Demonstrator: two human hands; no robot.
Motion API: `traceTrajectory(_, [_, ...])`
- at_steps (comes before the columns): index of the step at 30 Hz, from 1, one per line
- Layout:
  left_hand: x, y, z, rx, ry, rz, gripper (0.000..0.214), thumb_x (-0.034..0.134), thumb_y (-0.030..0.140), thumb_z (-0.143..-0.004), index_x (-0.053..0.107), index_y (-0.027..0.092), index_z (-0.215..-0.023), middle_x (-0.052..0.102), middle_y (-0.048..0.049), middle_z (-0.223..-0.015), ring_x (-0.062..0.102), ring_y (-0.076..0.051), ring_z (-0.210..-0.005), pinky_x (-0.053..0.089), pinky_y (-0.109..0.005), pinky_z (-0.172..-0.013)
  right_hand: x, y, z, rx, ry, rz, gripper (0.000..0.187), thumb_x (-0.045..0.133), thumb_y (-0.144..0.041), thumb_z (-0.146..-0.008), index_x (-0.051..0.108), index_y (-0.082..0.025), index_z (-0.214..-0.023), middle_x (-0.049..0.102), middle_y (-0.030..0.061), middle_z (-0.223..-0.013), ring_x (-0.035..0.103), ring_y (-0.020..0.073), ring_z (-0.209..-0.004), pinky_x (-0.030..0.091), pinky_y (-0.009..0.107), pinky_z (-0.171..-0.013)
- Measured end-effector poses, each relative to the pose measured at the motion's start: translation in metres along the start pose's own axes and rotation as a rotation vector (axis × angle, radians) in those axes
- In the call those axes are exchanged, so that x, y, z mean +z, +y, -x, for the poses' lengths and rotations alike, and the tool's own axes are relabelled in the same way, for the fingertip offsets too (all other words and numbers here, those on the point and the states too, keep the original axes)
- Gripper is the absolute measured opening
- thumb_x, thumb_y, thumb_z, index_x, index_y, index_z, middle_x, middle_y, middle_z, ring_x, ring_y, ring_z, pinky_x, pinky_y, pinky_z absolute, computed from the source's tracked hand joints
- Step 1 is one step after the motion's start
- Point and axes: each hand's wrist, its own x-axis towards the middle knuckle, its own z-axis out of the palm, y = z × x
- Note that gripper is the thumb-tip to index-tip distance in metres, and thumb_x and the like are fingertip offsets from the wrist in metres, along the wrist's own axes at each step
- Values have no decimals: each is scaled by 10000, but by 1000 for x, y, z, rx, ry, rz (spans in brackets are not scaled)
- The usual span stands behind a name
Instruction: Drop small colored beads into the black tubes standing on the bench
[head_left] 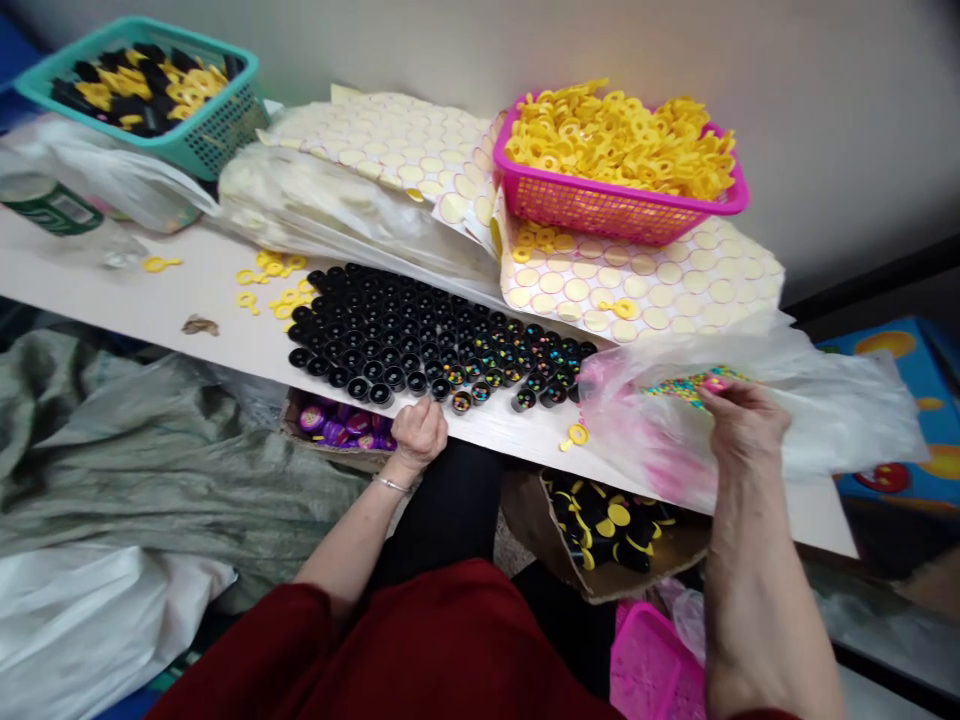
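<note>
At the far left of the white table point(135, 292), a teal basket point(201, 130) holds mixed black and yellow parts, and a few yellow ring pieces point(274, 268) lie loose to the right of it. Next come the black cups point(360, 325), standing mouth up in a tight block along the middle of the table; those on the left show no beads that I can make out, while many towards the right end have coloured ones inside. At the front edge of this block sits the left hand point(420, 432), fingers curled into a loose fist; whether anything is tucked inside I cannot tell. It does best resting lightly there, since a push could tip the front cups, above all beside the gap in their row. Behind and further right, a pink basket point(585, 198) heaped with more yellow rings rests on a printed sheet point(675, 285). Right of the cups, a clear bag point(832, 400) lies flat with beads point(671, 388) spread on it, and the right hand point(746, 415) has thumb and fingers pinched on a small pink piece point(714, 384) over them. A gentle, level grip and low, short movements would probably keep the beads from scattering
</note>
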Motion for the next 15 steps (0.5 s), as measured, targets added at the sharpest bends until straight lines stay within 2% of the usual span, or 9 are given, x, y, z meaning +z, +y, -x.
traceTrajectory(2, [-2, 2, -1, -13, -18, 12, 215, 496, 218, -810, 680, 152, -900, 695, -145, -876, 527, -164, -581, 348, -319, -595, 12, -30, 12, 110, 66, -177, 330, 775, -300, -388, 512, -212, -566, 535, 18, -622, 537, 164, -604, 451, 389, -622])
traceTrajectory(3, [-3, 3, -2, -13, -24, 6, 221, 488, 223, -815, 680, 149, -897, 695, -148, -875, 527, -163, -579, 343, -320, -591, 20, -47, 20, 145, 51, -251, 328, 781, -257, -358, 545, -205, -579, 567, 30, -657, 553, 167, -622, 453, 383, -628])
traceTrajectory(5, [-4, 4, -3, 18, -18, -33, 219, 484, 223, -818, 680, 145, -876, 696, -144, -861, 520, -158, -570, 341, -318, -591, 39, -81, 38, 174, -65, -334, 309, 780, -227, -376, 599, -200, -625, 611, 45, -717, 562, 157, -624, 455, 364, -613])
traceTrajectory(8, [-6, 6, -7, 60, 0, -94, 207, 487, 222, -817, 679, 147, -843, 698, -138, -856, 510, -152, -563, 349, -317, -599, 77, -120, 64, 240, -313, -424, 296, 788, -219, -442, 636, -200, -696, 642, 37, -769, 577, 138, -637, 474, 329, -611])
traceTrajectory(11, [-7, 6, -9, 78, 37, -94, 201, 492, 219, -814, 676, 142, -837, 699, -135, -851, 502, -149, -560, 343, -313, -589, 124, -133, 80, 232, -508, -415, 294, 791, -259, -480, 631, -197, -718, 641, 3, -752, 583, 124, -667, 491, 302, -647])
traceTrajectory(15, [-6, 7, -7, 52, 18, -75, 220, 478, 237, -827, 675, 139, -839, 698, -133, -830, 500, -147, -554, 344, -311, -582, 178, -125, 83, 66, -687, -105, 188, 698, -316, -609, 631, -204, -745, 603, -13, -698, 549, 132, -642, 464, 294, -616])
